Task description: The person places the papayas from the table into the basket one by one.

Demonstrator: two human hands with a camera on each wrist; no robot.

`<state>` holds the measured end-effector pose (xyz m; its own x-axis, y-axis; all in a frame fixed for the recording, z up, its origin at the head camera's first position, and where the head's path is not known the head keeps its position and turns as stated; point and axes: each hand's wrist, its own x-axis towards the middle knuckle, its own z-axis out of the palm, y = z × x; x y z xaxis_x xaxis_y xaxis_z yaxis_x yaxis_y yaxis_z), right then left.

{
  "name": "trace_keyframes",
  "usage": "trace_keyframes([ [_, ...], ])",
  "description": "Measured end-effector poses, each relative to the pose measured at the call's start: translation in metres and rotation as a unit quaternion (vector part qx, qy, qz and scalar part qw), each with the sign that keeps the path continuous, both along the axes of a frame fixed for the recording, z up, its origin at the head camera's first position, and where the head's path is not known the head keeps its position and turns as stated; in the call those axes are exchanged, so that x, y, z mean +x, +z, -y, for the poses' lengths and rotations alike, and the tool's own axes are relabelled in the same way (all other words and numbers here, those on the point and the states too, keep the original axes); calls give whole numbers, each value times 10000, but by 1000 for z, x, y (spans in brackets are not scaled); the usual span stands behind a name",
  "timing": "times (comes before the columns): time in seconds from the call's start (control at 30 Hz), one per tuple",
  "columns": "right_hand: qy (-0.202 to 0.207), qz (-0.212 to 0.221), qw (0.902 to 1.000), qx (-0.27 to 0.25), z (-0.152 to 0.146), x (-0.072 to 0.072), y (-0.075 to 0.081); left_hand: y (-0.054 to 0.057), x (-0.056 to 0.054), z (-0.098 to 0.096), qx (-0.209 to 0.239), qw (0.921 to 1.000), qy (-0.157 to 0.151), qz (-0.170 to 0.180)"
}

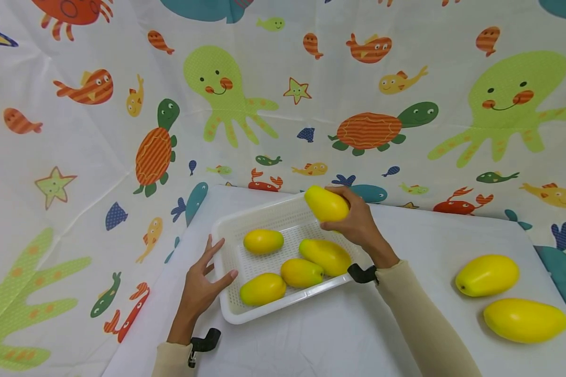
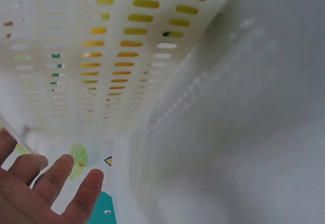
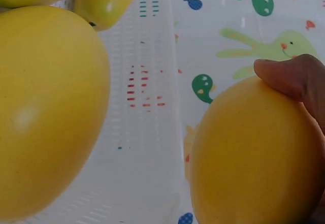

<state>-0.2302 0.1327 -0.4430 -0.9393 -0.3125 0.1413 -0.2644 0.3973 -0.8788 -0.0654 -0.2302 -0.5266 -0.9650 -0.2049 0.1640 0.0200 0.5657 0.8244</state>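
Observation:
A white slotted plastic basket (image 1: pixel 306 294) sits at the middle of the table with several yellow papayas in it, one of them a papaya (image 1: pixel 263 242) near its left side. My right hand (image 1: pixel 358 222) grips another papaya (image 1: pixel 327 204) above the basket's far right part. The right wrist view shows the thumb (image 3: pixel 284 76) against this held papaya (image 3: pixel 254 158). At the basket's left end is my left hand (image 1: pixel 205 283), fingers spread and thumb over the rim. In the left wrist view, its fingers (image 2: pixel 84 196) are extended beside the basket wall (image 2: pixel 117 71).
Two more papayas, one behind (image 1: pixel 488 276) and one in front (image 1: pixel 525 320), lie on the white table cover (image 1: pixel 339 335) at the right. A white curtain (image 1: pixel 273 68) printed with sea animals hangs behind the table and along its left side.

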Motion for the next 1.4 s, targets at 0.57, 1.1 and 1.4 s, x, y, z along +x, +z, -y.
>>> trace_keyframes([
  [0.57,-24,386,9977,563,12,-4,1,1,2,2,24,10000,-16,6],
  [1.1,154,631,9953,725,22,-12,-2,1,2,3,17,10000,-19,25],
  [1.4,469,897,9922,721,27,-15,-5,1,2,4,22,10000,-42,43],
])
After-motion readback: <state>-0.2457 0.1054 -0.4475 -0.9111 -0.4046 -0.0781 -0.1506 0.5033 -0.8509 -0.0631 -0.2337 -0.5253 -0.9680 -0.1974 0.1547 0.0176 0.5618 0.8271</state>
